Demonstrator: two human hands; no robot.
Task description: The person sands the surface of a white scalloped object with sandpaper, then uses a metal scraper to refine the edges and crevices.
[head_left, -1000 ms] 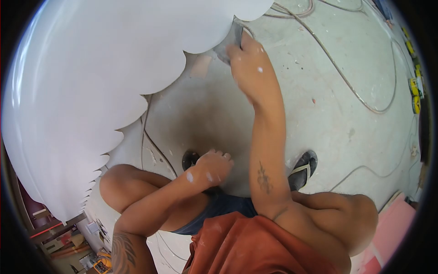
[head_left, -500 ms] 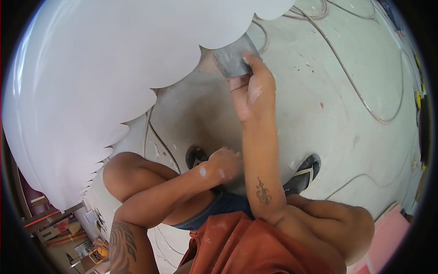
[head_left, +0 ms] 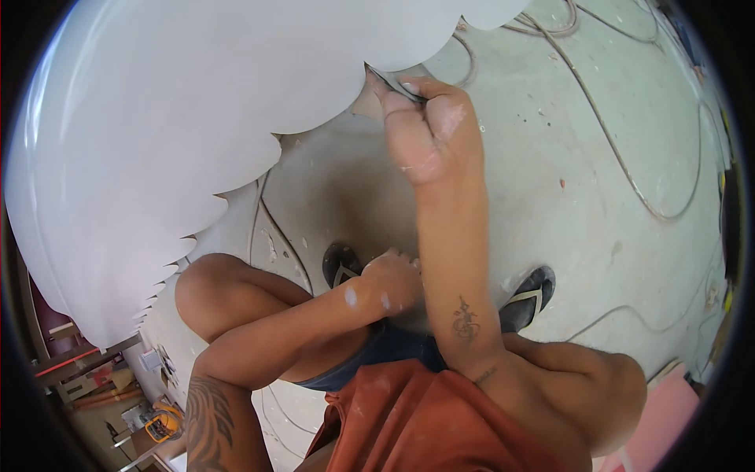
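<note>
My right hand (head_left: pixel 429 130) is raised palm up at the scalloped edge of a large white curved piece (head_left: pixel 181 118). Its thumb and fingers are closed on a thin grey sheet (head_left: pixel 399 85), seen nearly edge-on just under a pointed notch. The fingertips are partly hidden behind the sheet and the white edge. White dust marks the palm. My left hand (head_left: pixel 391 282) is low between the knees, beside the right forearm, with its fingers curled and nothing seen in them.
Hoses (head_left: pixel 602 118) and thin cables run over the dusty pale floor (head_left: pixel 550 189). Dark sandals (head_left: pixel 528 299) are on the feet. Pink material (head_left: pixel 661 417) lies at the lower right. A yellow-orange tool (head_left: pixel 163 423) and wooden pieces are at the lower left.
My right hand has moved slightly up, closer to the white edge, and the grey sheet has turned from face-on to nearly edge-on. My left hand has barely moved.
</note>
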